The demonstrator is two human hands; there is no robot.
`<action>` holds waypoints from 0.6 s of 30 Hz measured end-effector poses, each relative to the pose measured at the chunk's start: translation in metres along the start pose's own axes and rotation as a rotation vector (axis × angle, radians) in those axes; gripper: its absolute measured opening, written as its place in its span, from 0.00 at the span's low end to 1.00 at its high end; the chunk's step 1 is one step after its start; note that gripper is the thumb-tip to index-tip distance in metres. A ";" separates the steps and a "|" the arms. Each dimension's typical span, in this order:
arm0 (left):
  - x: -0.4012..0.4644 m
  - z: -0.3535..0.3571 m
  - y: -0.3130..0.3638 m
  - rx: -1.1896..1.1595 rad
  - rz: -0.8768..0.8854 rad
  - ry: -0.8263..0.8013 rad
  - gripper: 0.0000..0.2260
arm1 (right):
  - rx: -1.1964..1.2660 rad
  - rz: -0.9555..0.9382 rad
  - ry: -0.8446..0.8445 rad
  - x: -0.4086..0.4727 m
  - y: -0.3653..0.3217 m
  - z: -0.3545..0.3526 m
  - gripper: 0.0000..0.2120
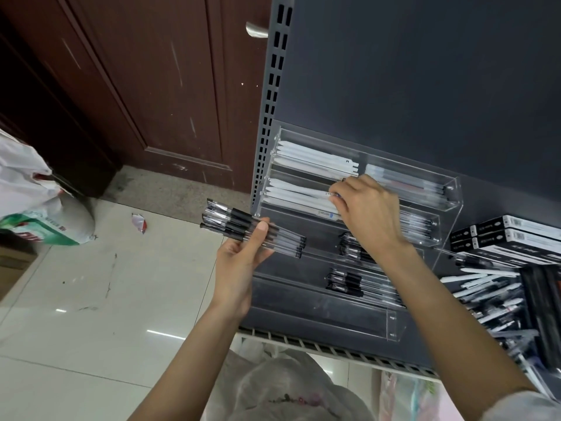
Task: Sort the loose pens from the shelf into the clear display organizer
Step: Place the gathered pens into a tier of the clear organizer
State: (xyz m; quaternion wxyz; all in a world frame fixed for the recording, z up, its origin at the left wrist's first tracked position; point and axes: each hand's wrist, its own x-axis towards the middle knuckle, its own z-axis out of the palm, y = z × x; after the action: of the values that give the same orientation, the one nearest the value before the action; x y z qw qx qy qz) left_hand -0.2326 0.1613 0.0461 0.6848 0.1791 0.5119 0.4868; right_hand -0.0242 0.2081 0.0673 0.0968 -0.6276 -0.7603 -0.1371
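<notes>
Left hand (pixel 239 256): grips black-capped pens (pixel 252 227). Right hand (pixel 367 208): fingers curled, seemingly pinching white pen (pixel 303 194) in clear organizer (pixel 391 326).

A: Clear acrylic tiered display organizer (pixel 449 205)?
B: On the dark shelf (pixel 425 347); white pens (pixel 306 165) fill upper tiers, black-capped clear pens (pixel 346 281) lower.
A: Loose ones?
B: Jumbled white and black pen pile (pixel 488 296), right of organizer.

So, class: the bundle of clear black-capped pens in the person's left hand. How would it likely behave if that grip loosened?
The bundle of pens would probably fan apart and slip: nothing visibly binds it, only the left hand holds it. The smooth, round-looking barrels seem apt to roll. Each pen is thin, stiff plastic, so probably light and unlikely to bend.
</notes>
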 end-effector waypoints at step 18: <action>-0.006 0.011 -0.005 0.084 0.040 -0.091 0.08 | 0.617 0.296 0.122 -0.038 -0.031 -0.052 0.06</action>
State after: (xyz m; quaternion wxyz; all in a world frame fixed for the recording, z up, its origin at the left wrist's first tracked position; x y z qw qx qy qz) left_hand -0.2205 0.1564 0.0497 0.6892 0.2399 0.4967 0.4698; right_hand -0.0483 0.1498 0.1015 0.3460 -0.6631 -0.6593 0.0774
